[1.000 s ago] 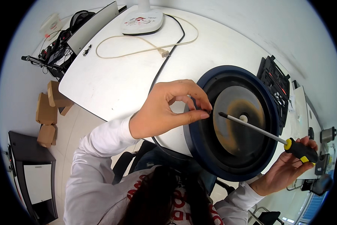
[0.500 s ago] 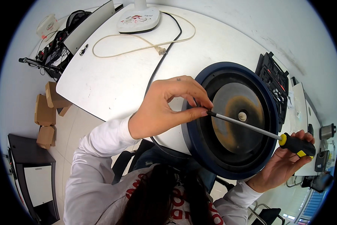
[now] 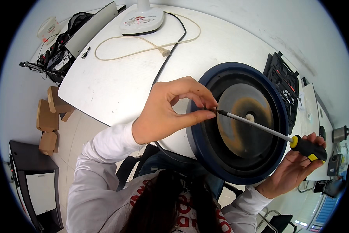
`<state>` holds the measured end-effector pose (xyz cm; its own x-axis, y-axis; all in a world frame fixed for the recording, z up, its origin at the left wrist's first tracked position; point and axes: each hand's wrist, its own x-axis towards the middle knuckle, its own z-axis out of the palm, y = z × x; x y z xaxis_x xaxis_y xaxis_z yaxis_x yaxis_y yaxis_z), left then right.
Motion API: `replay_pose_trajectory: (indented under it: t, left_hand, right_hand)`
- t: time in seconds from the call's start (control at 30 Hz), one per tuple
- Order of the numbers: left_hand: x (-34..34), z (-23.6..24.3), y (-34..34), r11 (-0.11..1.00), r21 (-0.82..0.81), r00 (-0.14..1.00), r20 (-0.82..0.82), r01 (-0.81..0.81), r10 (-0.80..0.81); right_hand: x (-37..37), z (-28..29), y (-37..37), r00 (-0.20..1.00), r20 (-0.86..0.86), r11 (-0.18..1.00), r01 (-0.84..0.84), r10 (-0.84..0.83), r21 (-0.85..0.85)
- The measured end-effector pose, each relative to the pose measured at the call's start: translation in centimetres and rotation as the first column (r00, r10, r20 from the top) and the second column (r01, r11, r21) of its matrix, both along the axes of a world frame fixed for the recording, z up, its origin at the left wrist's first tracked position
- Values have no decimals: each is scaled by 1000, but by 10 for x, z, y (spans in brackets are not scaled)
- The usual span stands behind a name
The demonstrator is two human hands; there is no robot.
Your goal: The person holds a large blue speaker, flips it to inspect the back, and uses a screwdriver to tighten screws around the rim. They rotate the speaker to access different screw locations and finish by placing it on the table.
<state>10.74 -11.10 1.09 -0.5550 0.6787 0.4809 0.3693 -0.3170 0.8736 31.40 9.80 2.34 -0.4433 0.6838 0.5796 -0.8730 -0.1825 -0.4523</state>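
Observation:
My left hand pinches a small dark piece, too small to name, over the left part of a round appliance base with a navy rim. My right hand grips the black and yellow handle of a screwdriver, whose dark tip reaches the fingertips of my left hand; whether it touches the piece I cannot tell. Inside the base is a round grey metal plate with a brownish stain and a pale centre piece.
A white table holds a white appliance stand, loose cables and an open black toolbox beyond the base. A panel with tangled gear is at back left. Cardboard boxes and a dark cabinet stand at left.
The screwdriver and my right hand have moved up and left, bringing the tip to my left fingertips. The view has shifted slightly.

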Motion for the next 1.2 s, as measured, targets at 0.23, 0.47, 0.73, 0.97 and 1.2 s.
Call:
replay_pose_trajectory:
  t: [0.23,0.47,0.73,0.97,1.2]
  left_hand:
    - [-2,0,-1,995,-49,990,-117,-82,76]
    - [-3,4,1,990,-107,981,-181,-94,74]
    - [-3,-2,-1,997,-37,962,-268,-66,54]
    - [-3,-14,5,998,-41,982,-183,-47,39]
    - [-10,-17,13,998,-11,957,-285,-64,58]
  right_hand:
    - [2,-3,0,996,53,996,65,-68,56]
    - [9,-1,-1,995,54,992,80,-85,95]
    - [7,-2,4,971,180,987,151,-158,49]
    - [6,-6,5,949,269,986,152,-166,73]
    - [6,-18,16,949,256,979,200,-184,-41]
